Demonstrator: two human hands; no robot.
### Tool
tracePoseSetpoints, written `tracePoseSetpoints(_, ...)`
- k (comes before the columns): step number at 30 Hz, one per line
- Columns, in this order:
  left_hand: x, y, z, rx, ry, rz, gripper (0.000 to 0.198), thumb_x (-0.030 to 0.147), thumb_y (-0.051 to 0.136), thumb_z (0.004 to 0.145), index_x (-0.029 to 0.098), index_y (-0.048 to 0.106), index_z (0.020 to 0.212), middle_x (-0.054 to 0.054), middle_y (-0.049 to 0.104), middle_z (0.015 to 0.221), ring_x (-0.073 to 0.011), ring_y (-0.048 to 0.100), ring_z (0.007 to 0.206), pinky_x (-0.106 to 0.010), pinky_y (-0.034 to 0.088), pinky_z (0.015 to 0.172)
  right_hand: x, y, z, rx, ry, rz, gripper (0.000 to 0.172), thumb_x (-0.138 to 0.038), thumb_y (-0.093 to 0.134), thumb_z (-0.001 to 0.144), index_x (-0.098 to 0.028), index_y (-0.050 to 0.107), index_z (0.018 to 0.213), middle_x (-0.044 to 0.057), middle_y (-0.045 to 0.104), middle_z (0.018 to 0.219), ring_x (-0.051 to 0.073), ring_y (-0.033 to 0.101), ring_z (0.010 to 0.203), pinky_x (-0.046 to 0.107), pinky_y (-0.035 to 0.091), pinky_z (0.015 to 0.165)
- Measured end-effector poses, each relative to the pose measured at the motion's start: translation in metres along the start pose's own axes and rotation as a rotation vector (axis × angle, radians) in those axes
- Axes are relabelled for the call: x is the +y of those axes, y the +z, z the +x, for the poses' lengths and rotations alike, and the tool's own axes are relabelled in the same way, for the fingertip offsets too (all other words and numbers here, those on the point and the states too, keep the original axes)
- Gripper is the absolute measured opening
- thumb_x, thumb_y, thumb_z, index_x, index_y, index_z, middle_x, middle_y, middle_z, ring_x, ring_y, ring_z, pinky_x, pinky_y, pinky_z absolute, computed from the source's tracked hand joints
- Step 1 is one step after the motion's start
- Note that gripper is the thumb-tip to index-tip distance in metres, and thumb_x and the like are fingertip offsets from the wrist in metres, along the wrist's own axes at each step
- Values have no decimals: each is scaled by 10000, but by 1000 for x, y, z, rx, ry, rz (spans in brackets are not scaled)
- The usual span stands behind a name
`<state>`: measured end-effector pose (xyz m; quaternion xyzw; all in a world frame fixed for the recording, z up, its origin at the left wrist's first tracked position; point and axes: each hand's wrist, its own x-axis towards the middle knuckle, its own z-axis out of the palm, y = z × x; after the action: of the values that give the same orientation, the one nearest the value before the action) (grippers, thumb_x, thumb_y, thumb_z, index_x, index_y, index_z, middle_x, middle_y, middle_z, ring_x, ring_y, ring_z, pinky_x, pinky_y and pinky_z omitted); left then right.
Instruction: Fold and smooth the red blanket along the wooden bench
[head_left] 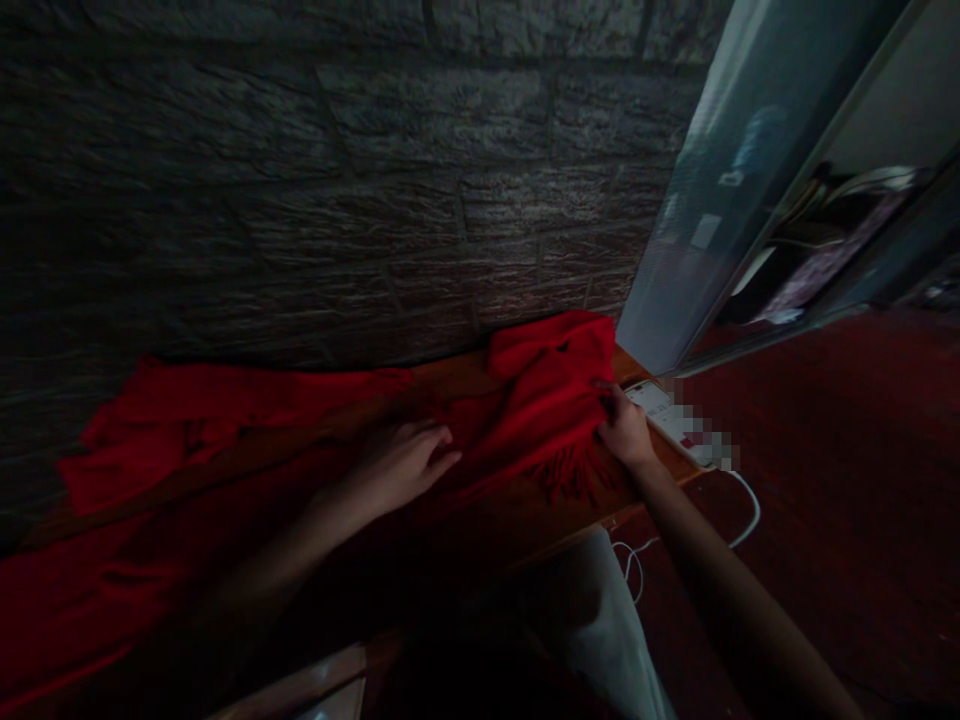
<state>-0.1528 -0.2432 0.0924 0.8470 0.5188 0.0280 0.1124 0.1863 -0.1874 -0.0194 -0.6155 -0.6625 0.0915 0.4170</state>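
A red fringed scarf [536, 410] lies across a narrow wooden surface, its far right end folded over in a loose heap and its fringe hanging towards me. My right hand [628, 430] is closed on the scarf's right edge, thumb and fingers pinching the fabric just above the fringe. Over the middle of the scarf is my left hand [412, 458], its fingers stretched out and holding nothing; whether it touches the fabric I cannot tell. More red cloth [187, 400] lies rumpled along the wall at the left. Another stretch of red fabric [60, 590] spreads at the lower left.
A dark stone-block wall [420, 200] rises behind the wooden surface [577, 515]. At its right end lies a white phone-like device [660, 408], with a white cable [754, 510] hanging off the edge. A door frame [697, 200] and reddish floor [840, 440] are to the right.
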Motion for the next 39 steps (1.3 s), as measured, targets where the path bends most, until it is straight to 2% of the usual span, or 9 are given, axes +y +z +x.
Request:
tracePoseSetpoints(3,31,30,-1,37,142,-129,328,391,420,1003,216,696,1032,-40,747,1017,-179,697,925,-292,513,874,-1,-1,0,-6,-7,-6,496,-171,496,757,-156,588,1244,91,739,980,242,705,814,318,536,760)
tracePoseSetpoints(6,56,69,-9,139,287,-110,394,373,439,1001,196,565,1330,-84,611,1363,-204,586,1233,-321,448,1048,-1,-2,0,3,-23,-12,506,-158,496,747,-160,585,1245,84,739,968,237,701,803,309,536,744)
tracePoseSetpoints(11,67,100,-17,131,333,47,613,457,424,995,113,354,1498,-163,389,1540,-270,427,1393,-383,390,1119,-1,-3,0,-5,-31,7,491,-164,493,744,-164,594,1225,81,737,948,230,691,778,306,535,736)
tracePoseSetpoints(15,59,98,-13,63,175,65,736,565,344,983,62,298,1519,-227,398,1516,-337,450,1367,-449,414,1077,-2,-3,0,-10,-21,2,504,-171,486,745,-154,583,1240,68,732,868,224,678,716,309,530,707)
tracePoseSetpoints(20,31,86,15,-93,91,42,558,449,261,1004,138,553,1364,-195,605,1342,-319,624,1175,-426,470,982,-2,-2,0,-12,-29,9,508,-156,485,740,-154,579,1240,99,733,1014,233,695,781,315,533,740)
tracePoseSetpoints(28,7,77,44,15,-244,-241,532,491,259,979,177,663,1125,-142,728,1108,-297,668,1082,-419,456,1014,0,-2,0,-13,-25,16,504,-160,489,741,-160,578,1237,94,740,995,242,704,837,313,534,759)
tracePoseSetpoints(31,-6,77,40,230,-288,-555,393,431,398,930,193,651,1114,-111,720,1124,-278,623,1164,-443,380,1112,1,-2,0,-3,-29,15,490,-170,494,752,-168,581,1234,88,742,971,240,704,816,317,536,757)
tracePoseSetpoints(34,-16,68,41,411,-349,-962,383,387,340,944,199,622,1122,-94,703,1124,-261,641,1137,-500,427,1080,1,-2,0,4,-21,20,467,-200,505,781,-170,581,1241,83,744,929,243,705,801,327,538,758)
tracePoseSetpoints(39,-20,42,52,361,-462,-1730,321,452,448,937,200,623,1029,-104,707,1082,-253,677,1032,-467,568,915,1,-2,-1,-5,-16,23,460,-194,501,795,-173,578,1248,91,746,982,249,710,867,335,541,778)
